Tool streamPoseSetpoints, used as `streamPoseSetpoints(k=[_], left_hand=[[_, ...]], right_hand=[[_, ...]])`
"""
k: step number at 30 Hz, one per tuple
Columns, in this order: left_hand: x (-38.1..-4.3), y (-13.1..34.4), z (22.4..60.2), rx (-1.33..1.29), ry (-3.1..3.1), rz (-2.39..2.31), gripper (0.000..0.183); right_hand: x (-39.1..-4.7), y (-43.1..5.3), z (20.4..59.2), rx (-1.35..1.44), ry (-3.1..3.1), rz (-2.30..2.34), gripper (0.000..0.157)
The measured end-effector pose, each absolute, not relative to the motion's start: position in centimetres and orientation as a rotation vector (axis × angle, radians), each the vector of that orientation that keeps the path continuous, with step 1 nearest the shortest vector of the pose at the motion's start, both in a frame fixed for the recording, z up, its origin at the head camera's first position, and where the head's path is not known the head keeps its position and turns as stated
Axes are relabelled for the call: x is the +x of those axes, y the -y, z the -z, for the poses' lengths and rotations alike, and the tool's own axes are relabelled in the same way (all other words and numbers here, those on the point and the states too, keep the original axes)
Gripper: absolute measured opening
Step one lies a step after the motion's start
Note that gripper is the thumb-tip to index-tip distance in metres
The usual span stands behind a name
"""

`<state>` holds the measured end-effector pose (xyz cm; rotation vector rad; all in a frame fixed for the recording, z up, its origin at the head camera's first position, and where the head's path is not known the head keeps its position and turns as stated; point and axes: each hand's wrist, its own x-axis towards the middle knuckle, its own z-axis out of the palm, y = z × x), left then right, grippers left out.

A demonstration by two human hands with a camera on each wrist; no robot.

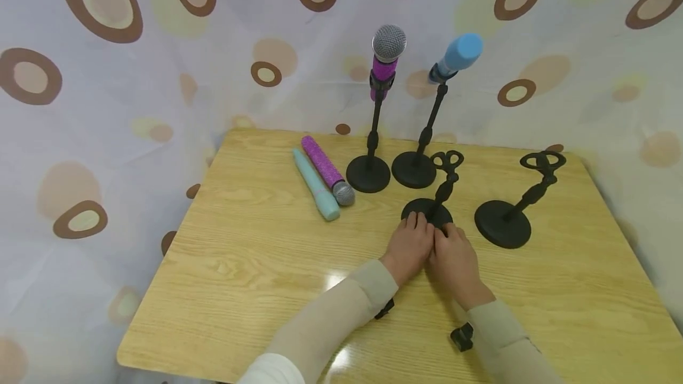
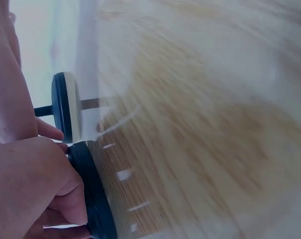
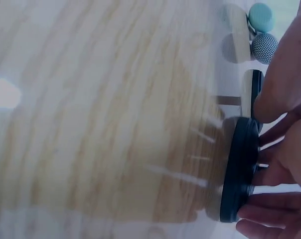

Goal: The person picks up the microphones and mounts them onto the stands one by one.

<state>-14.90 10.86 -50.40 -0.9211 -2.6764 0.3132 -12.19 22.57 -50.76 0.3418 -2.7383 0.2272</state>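
Near the table's middle stands a small black microphone stand point(image 1: 443, 192) with a round base and an empty double-ring clip. My left hand point(image 1: 411, 245) grips the near-left edge of its base, and my right hand point(image 1: 455, 261) grips the near-right edge, the two hands touching. In the left wrist view, bent fingers and thumb meet the dark base rim point(image 2: 96, 194). The right wrist view has several fingertips spread along the same base point(image 3: 239, 172). Part of the base lies hidden under both hands.
Behind, one stand point(image 1: 368, 174) bears a purple microphone point(image 1: 385, 67), another point(image 1: 414, 169) a blue one point(image 1: 460, 53). An empty stand point(image 1: 503, 224) is to the right. A purple glitter microphone point(image 1: 322, 162) and a teal one point(image 1: 315, 184) lie left on the wooden table point(image 1: 229, 289).
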Motion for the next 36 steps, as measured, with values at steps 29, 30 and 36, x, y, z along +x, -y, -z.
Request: streamPoseSetpoints(k=[29,30,36], left_hand=[[-15.7,-8.8,50.2,-0.809,2.723,-0.146,0.035],[-15.7,-8.6,50.3,-0.808,2.726,-0.125,0.036],[-15.0,-6.8,50.6,-0.849,2.732,-0.102,0.044]], right_hand=[[-14.1,-22.8,50.6,0.471,2.836,-0.375,0.043],[-14.0,-22.6,50.6,0.470,2.834,-0.371,0.043],[-13.2,-21.6,50.3,0.508,2.819,-0.340,0.041]])
